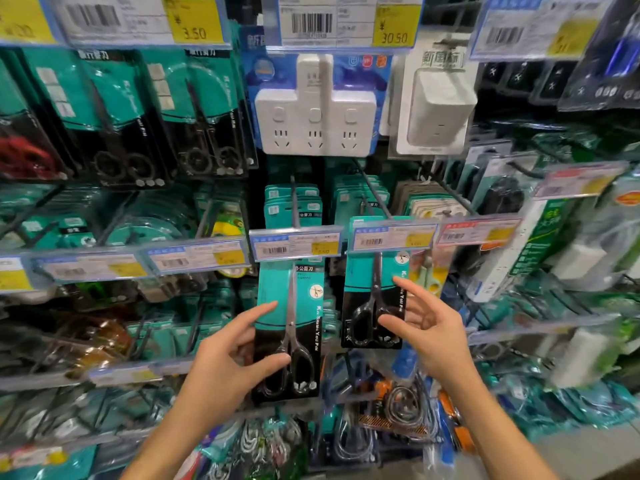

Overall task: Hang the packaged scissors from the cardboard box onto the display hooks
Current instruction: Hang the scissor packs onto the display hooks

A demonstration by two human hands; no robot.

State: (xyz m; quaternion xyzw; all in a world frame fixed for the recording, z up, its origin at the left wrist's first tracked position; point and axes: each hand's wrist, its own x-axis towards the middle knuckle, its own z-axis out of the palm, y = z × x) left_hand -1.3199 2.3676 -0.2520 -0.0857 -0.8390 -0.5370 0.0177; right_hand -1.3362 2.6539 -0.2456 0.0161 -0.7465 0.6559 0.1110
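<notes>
Two teal-and-black packaged scissors hang on display hooks under price tags. My left hand [235,355] is at the left scissors pack [294,327], fingers apart, with index finger and thumb lying over the pack's left edge. Whether they press on it I cannot tell. My right hand [426,327] is spread in front of the right scissors pack [367,306], thumb and index finger over its right side, holding nothing. More of these packs sit further back on the left hook [293,202] and the right hook [372,192]. The cardboard box is out of view.
Price tag strips [294,245] run across the hook ends. White power sockets [315,109] hang above, larger scissors packs [204,112] at upper left. Cables and locks [398,403] hang below, and packed goods crowd both sides.
</notes>
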